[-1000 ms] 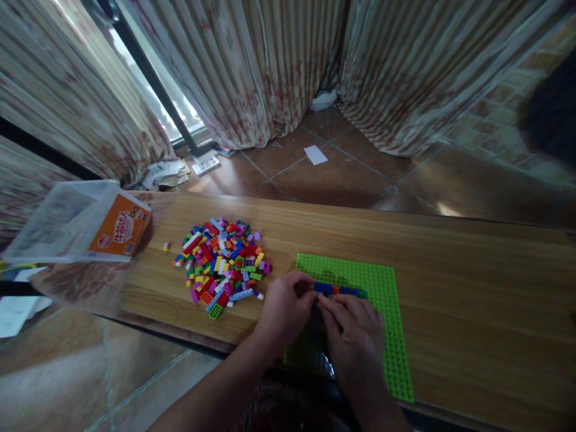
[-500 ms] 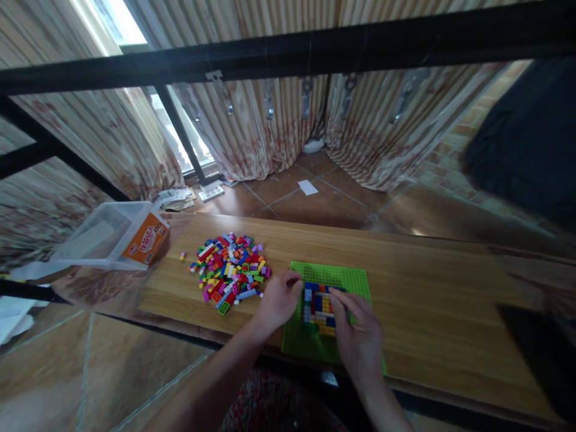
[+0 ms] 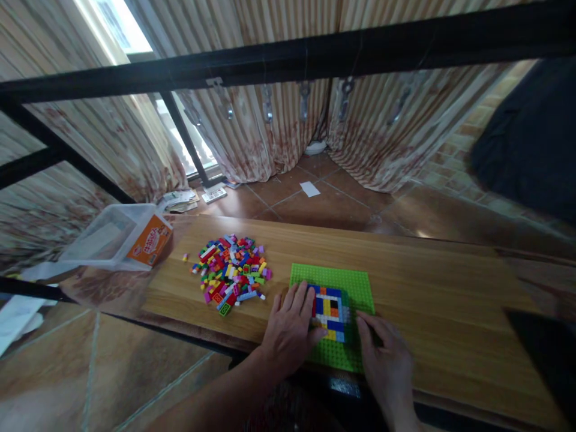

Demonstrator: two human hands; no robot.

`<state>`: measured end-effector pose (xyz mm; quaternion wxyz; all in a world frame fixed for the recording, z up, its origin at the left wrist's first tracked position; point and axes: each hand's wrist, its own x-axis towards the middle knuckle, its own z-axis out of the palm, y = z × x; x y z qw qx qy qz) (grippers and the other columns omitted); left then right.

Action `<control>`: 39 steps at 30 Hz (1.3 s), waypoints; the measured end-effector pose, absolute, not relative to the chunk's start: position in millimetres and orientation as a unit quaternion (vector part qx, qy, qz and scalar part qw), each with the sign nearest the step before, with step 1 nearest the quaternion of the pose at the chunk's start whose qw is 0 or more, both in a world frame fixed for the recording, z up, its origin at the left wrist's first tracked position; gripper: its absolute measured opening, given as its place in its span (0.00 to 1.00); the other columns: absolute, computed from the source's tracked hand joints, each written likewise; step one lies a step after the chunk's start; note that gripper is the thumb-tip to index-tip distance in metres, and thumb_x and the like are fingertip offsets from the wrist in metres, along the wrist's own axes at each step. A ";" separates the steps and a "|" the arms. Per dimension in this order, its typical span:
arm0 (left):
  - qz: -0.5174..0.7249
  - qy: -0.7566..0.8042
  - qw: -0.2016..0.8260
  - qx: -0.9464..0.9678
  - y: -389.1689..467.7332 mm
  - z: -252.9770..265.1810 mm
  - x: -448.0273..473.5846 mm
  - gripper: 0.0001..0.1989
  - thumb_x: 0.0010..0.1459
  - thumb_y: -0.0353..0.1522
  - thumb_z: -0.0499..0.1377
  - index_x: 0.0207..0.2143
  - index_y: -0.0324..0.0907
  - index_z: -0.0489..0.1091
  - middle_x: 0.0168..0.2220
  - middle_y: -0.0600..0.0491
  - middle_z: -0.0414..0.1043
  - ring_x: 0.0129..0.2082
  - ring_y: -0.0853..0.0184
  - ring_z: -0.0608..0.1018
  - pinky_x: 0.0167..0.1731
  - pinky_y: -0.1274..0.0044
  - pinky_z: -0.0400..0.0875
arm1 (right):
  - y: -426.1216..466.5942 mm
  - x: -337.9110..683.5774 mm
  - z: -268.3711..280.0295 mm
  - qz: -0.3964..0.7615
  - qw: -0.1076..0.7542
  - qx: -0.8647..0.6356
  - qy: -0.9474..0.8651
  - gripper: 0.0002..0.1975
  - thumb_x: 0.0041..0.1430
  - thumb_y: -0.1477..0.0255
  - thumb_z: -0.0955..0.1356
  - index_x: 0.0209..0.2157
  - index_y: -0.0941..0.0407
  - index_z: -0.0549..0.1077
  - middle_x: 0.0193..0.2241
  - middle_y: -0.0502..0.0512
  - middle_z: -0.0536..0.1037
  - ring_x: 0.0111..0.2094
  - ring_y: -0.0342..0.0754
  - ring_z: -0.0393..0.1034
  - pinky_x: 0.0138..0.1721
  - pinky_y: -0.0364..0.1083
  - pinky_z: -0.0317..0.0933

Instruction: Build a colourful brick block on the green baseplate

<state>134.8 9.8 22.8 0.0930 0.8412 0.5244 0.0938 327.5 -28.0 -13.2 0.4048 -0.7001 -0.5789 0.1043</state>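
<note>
Shifting off the brick build point(image 3: 330, 309), my right hand point(image 3: 387, 355) is now curling at its four o'clock, its grip impossible to tell. My left hand point(image 3: 287, 330) is lying flat, unclenched, over its nine o'clock; lopsided pressing could be popping bricks off the green baseplate point(image 3: 333, 273).

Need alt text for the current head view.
A person's left hand lies over the left side of a multicolored brick build on a green baseplate; the right hand is at the baseplate's right edge, grip unclear. Further left are a loose brick pile on the wooden tabletop and a translucent box with an orange label.
</note>
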 end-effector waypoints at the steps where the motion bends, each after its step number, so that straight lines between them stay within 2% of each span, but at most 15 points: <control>1: 0.088 0.524 0.092 0.842 10.6 23.0 135.0 0.34 0.60 0.49 0.51 0.63 0.40 0.54 0.64 0.43 0.54 0.62 0.52 0.60 0.57 0.59 0.57 | -27.9 327.3 -14.1 0.098 0.397 -0.701 -0.584 0.17 0.62 0.60 0.63 0.36 0.57 0.77 0.35 0.59 0.79 0.38 0.52 0.72 0.44 0.52 0.63; 6: 0.082 0.523 0.104 0.842 9.1 20.9 138.5 0.37 0.60 0.51 0.48 0.63 0.36 0.53 0.65 0.41 0.52 0.61 0.52 0.60 0.57 0.59 0.57 | -28.6 328.9 -16.2 0.068 0.377 -0.705 -0.596 0.22 0.61 0.56 0.61 0.35 0.58 0.77 0.34 0.60 0.79 0.37 0.54 0.72 0.43 0.53 0.63; 10: 0.109 0.525 0.115 0.836 7.2 16.1 140.0 0.37 0.60 0.52 0.48 0.63 0.35 0.53 0.65 0.40 0.52 0.61 0.52 0.61 0.57 0.58 0.57 | -28.5 332.6 -20.0 0.086 0.362 -0.713 -0.594 0.25 0.59 0.52 0.60 0.35 0.58 0.77 0.35 0.61 0.79 0.37 0.56 0.73 0.42 0.53 0.63; 15: 0.182 0.527 0.153 0.816 11.6 19.9 137.2 0.31 0.60 0.48 0.52 0.59 0.39 0.59 0.61 0.42 0.59 0.58 0.53 0.64 0.56 0.59 0.59 | -30.2 338.8 -21.4 0.131 0.350 -0.740 -0.559 0.25 0.56 0.49 0.62 0.35 0.56 0.77 0.38 0.60 0.79 0.39 0.57 0.73 0.42 0.53 0.64; 19: 0.246 0.513 0.175 0.803 10.7 25.4 130.0 0.28 0.57 0.45 0.57 0.55 0.37 0.63 0.58 0.39 0.63 0.55 0.53 0.67 0.54 0.59 0.63 | -28.3 329.7 -9.6 0.114 0.353 -0.745 -0.554 0.27 0.57 0.49 0.61 0.35 0.56 0.77 0.37 0.62 0.79 0.37 0.58 0.73 0.39 0.53 0.64; 22: 0.296 0.496 0.177 0.797 1.7 25.0 116.5 0.20 0.57 0.37 0.57 0.50 0.38 0.65 0.54 0.41 0.67 0.51 0.56 0.70 0.51 0.62 0.66 | -21.0 306.1 3.0 0.096 0.386 -0.679 -0.617 0.23 0.59 0.52 0.61 0.35 0.56 0.77 0.36 0.61 0.80 0.36 0.55 0.73 0.40 0.52 0.63; 26: 0.344 0.493 0.174 0.780 -16.3 19.5 82.4 0.12 0.60 0.28 0.52 0.46 0.40 0.67 0.47 0.45 0.72 0.46 0.62 0.73 0.48 0.67 0.69 | -2.2 261.2 14.3 0.085 0.393 -0.570 -0.717 0.16 0.62 0.61 0.63 0.37 0.55 0.77 0.35 0.58 0.80 0.38 0.52 0.72 0.45 0.52 0.60; 34: 0.363 0.569 0.171 0.718 -32.2 9.4 23.6 0.10 0.62 0.26 0.51 0.43 0.42 0.68 0.44 0.47 0.72 0.44 0.64 0.73 0.45 0.71 0.70 | 65.1 192.2 20.4 0.119 0.258 -0.555 -0.782 0.14 0.61 0.69 0.62 0.45 0.55 0.73 0.41 0.57 0.77 0.44 0.52 0.67 0.46 0.51 0.56; 39: 0.363 0.557 0.177 0.725 -27.7 4.1 20.6 0.09 0.62 0.27 0.50 0.42 0.41 0.69 0.42 0.47 0.72 0.42 0.64 0.73 0.44 0.71 0.71 | 88.2 176.0 15.8 0.121 0.205 -0.567 -0.788 0.12 0.59 0.71 0.64 0.44 0.54 0.74 0.40 0.56 0.76 0.44 0.52 0.65 0.45 0.49 0.54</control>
